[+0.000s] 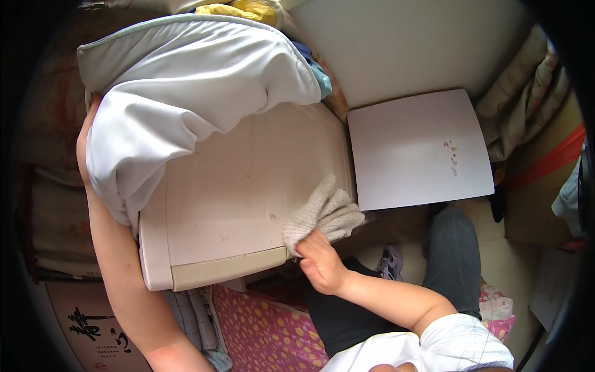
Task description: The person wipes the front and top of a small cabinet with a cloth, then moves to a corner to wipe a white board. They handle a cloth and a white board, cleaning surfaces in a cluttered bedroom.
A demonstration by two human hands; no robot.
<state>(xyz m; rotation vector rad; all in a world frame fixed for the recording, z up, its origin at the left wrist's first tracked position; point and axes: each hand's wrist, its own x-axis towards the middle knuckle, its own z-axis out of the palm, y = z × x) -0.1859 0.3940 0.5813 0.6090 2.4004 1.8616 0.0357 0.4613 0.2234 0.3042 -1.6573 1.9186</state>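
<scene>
My right hand grips a grey terry cloth at the near right corner of a large white plastic box or cabinet top, with the cloth lying partly on that surface. A pale grey-white fabric cover is folded back in creases over the far and left part of the top. My left hand is at the cover's left edge, mostly hidden by the fabric, so its grip cannot be made out. Small brownish marks show on the white top.
A white board or box lid adjoins the top on the right. Behind it is a pale wall. A cardboard box and curtain fabric stand at right. Pink patterned cloth lies below, beside my legs.
</scene>
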